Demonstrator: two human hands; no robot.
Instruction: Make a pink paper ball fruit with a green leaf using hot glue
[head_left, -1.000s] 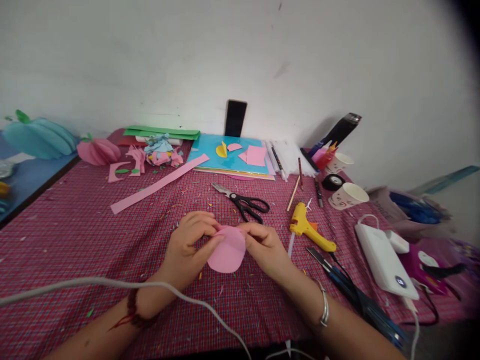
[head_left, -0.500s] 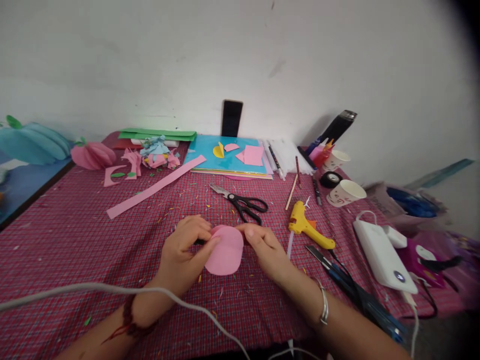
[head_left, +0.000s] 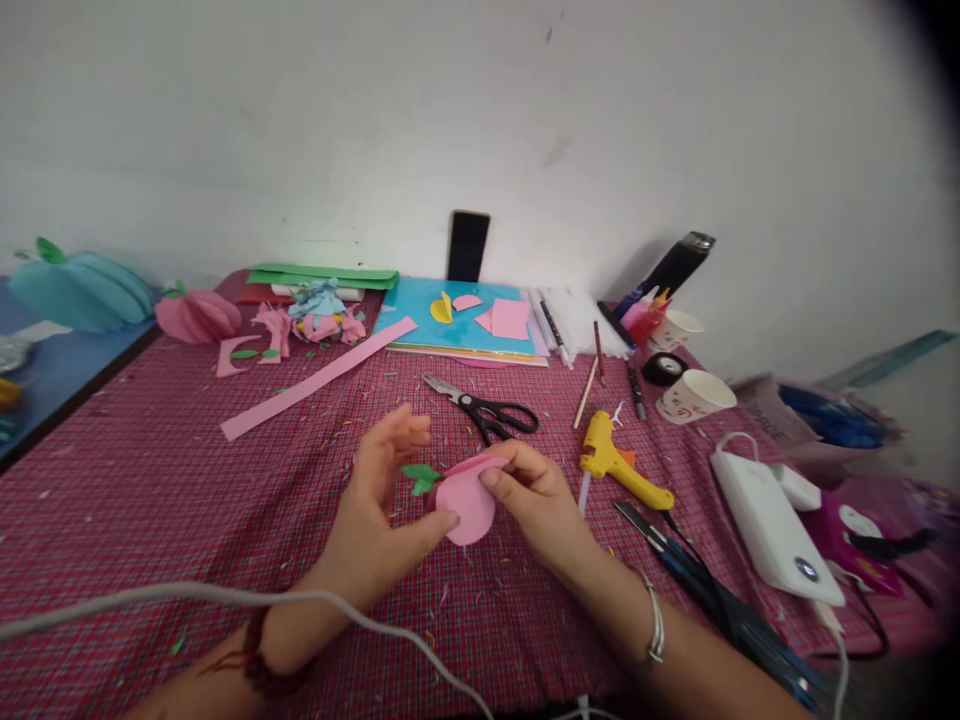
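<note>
Between my hands, above the checked cloth, is a small pink paper fruit (head_left: 469,508) made of folded round layers. A green paper leaf (head_left: 421,476) sticks out of its left side. My right hand (head_left: 536,490) pinches the fruit's upper right edge between thumb and fingers. My left hand (head_left: 382,510) has its fingers raised and spread, with only the thumb tip touching the fruit's lower left face. Just beyond my hands lie black-handled scissors (head_left: 487,408). To the right rests a yellow glue gun (head_left: 619,462).
A white cable (head_left: 225,595) crosses in front of my forearms. A pink paper strip (head_left: 322,385) lies to the left, near a finished pink paper fruit (head_left: 199,318). On the right are a box cutter (head_left: 705,580), a white power bank (head_left: 772,525) and a paper cup (head_left: 697,397).
My left fingers have let go and spread, leaving the thumb against the fruit. The fruit has turned, bringing its green leaf into view. My right hand now pinches its edge.
</note>
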